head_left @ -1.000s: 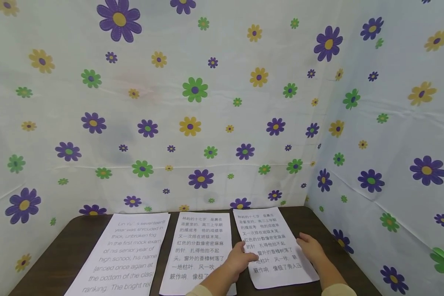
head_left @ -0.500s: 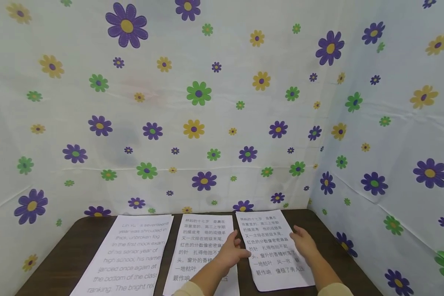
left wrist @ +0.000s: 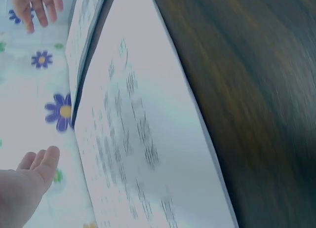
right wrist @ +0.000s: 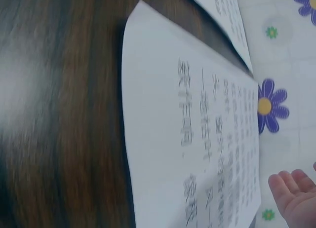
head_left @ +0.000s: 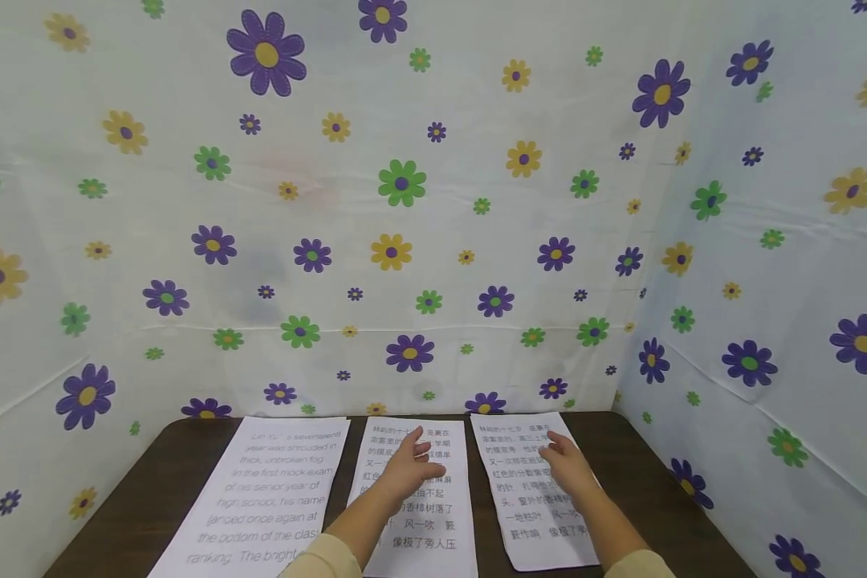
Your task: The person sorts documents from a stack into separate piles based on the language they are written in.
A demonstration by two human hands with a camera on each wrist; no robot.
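Observation:
My left hand (head_left: 405, 470) is over the middle stack of printed paper (head_left: 433, 530), fingers loosely extended and holding nothing. My right hand (head_left: 569, 466) is over the right-hand printed stack (head_left: 531, 490), also relaxed with nothing in it. Both of these stacks carry Chinese text and lie flat on the table. In the left wrist view, a gap shows between my left hand (left wrist: 29, 188) and the middle stack (left wrist: 148, 114). The right wrist view shows my right hand (right wrist: 296, 201) apart from the right-hand stack (right wrist: 158, 139). Hands and forearms cover part of the print.
A third paper stack (head_left: 260, 498) with large English print lies at the left. Narrow strips of the dark wooden table (head_left: 661, 514) separate the stacks. Flower-patterned white cloth (head_left: 347, 185) rises behind the table and along its right side.
Both hands have moved from the sides of the right-hand stack, leftward and farther forward. My left hand has passed over the middle stack. The head view has shifted slightly.

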